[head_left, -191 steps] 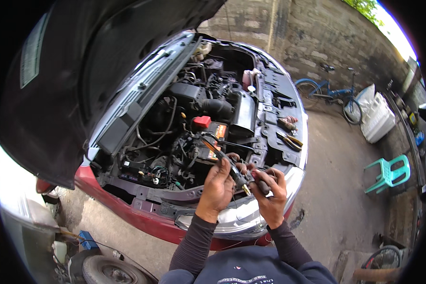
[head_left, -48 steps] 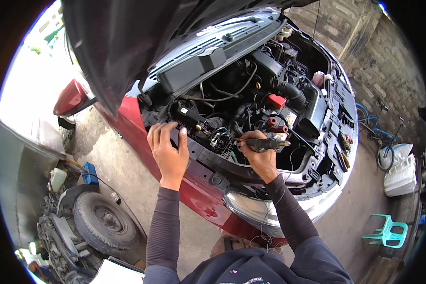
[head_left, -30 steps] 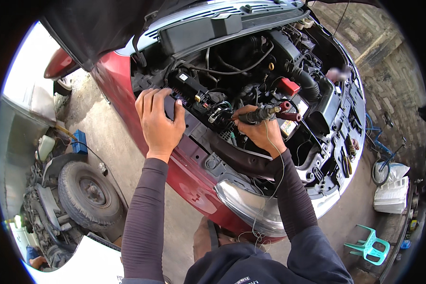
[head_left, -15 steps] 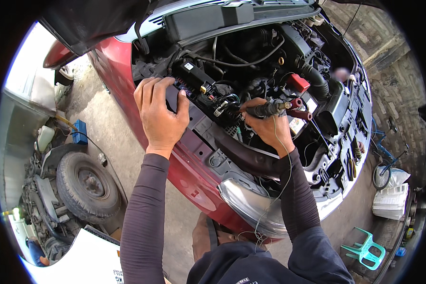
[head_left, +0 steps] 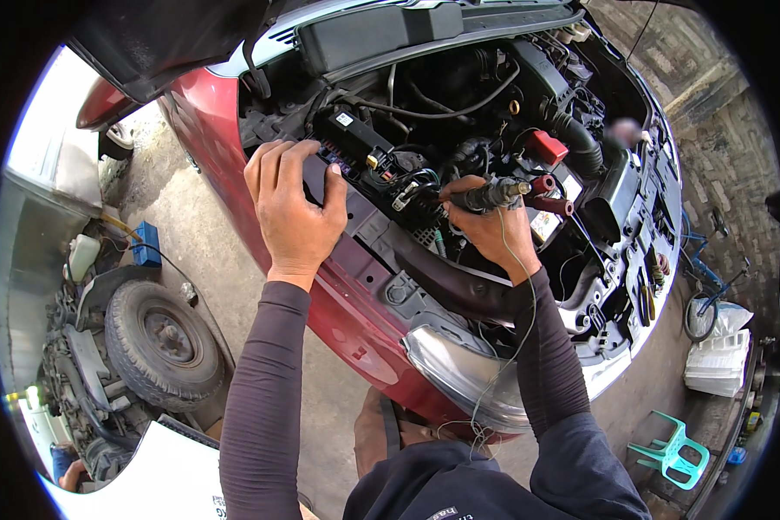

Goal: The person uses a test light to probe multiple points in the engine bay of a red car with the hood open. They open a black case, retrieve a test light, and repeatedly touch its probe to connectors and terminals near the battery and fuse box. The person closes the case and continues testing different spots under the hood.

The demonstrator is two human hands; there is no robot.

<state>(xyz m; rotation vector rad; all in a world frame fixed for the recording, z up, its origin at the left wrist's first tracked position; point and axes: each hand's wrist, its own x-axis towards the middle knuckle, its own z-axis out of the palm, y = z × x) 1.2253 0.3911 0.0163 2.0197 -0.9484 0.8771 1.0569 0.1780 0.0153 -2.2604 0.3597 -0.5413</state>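
My left hand point(head_left: 290, 204) is over the red fender, its fingers curled around a dark flat cover point(head_left: 315, 184) beside the fuse box point(head_left: 334, 156). Most of that cover is behind the fingers. Deeper over the engine bay, my right hand point(head_left: 494, 232) grips a dark-handled probe tool point(head_left: 481, 198) with a brass-coloured end pointing right. A thin wire point(head_left: 522, 321) hangs near the tool and runs down past my forearm. The tool's left end points toward cables and a connector point(head_left: 405, 198) by the fuse box; whether it touches them cannot be made out.
The red car's hood is raised. Beyond my right hand are red-brown handles point(head_left: 553, 206) and a battery with a red terminal cover point(head_left: 546, 147). Pliers point(head_left: 646, 299) rest on the front edge. A wheel point(head_left: 162, 342) lies left; a turquoise stool point(head_left: 674, 451) stands right.
Both hands keep nearly the same places and grips. The tool in my right hand has shifted very slightly, and the view has moved a little.
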